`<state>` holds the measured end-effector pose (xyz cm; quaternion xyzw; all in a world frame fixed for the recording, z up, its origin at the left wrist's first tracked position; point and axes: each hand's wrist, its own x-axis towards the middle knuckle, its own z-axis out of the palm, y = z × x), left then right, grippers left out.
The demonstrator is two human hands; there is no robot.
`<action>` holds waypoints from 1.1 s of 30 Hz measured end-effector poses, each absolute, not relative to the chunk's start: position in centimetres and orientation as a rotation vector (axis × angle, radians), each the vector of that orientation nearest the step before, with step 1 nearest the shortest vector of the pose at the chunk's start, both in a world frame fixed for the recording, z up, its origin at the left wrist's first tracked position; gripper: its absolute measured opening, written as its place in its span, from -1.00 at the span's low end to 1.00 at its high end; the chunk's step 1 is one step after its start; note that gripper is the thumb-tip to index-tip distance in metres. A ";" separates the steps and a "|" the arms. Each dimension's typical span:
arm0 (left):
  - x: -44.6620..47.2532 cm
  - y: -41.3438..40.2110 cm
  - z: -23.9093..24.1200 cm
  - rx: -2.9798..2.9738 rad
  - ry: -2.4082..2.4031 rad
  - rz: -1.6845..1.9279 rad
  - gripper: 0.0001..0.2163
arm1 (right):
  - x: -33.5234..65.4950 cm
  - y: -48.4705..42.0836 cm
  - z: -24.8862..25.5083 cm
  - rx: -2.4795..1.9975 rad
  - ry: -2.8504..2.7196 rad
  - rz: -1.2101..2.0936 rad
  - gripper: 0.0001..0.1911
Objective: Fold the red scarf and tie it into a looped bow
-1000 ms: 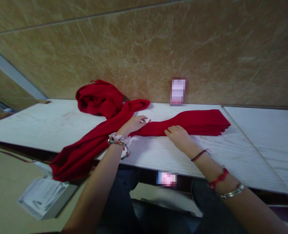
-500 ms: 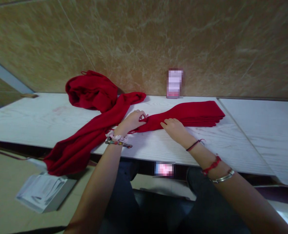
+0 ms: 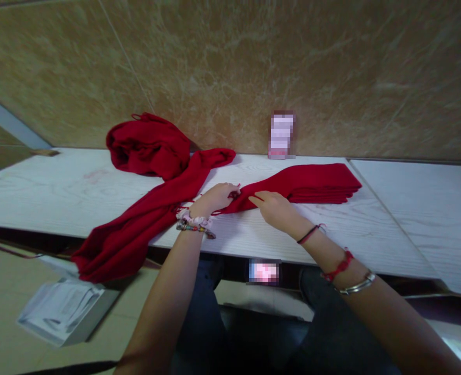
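A long strip of red cloth [image 3: 316,179] lies on the white wood-grain tabletop [image 3: 261,234], its right part folded in several stacked layers. The strip narrows toward its left end, where loose red threads stick out. My left hand [image 3: 217,199] has its fingers curled in on that end, gripping it. Just to the right, my right hand [image 3: 279,209] lies over the near edge of the strip, fingertips bent together on the cloth and pointing left. Beside my left wrist runs a second length of red cloth [image 3: 125,237], which hangs over the front edge.
A heap of red cloth [image 3: 148,148] sits at the back left. A blurred-out phone-like object [image 3: 281,135] leans on the tiled wall [image 3: 230,73]. Another blurred object [image 3: 264,272] shows below the front edge. On the floor stands a white box [image 3: 64,312] with papers.
My left hand has shifted slightly right and its fingers have closed further on the end of the strip. My right hand has moved a little left, nearer to it.
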<state>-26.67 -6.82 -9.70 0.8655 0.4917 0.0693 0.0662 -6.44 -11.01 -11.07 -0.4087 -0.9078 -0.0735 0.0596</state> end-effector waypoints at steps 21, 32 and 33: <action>-29.5 -4.8 -11.3 1.879 1.779 1.091 -0.72 | -6.0 -10.7 -12.0 -1.200 -2.805 -0.151 -0.55; -28.3 -6.5 -11.2 1.934 1.658 0.836 -0.66 | -6.1 -10.5 -12.8 -1.152 -2.768 -0.190 -0.52; -28.2 -6.5 -11.1 1.804 1.598 0.892 -0.66 | -6.1 -10.4 -12.8 -1.147 -2.770 -0.188 -0.53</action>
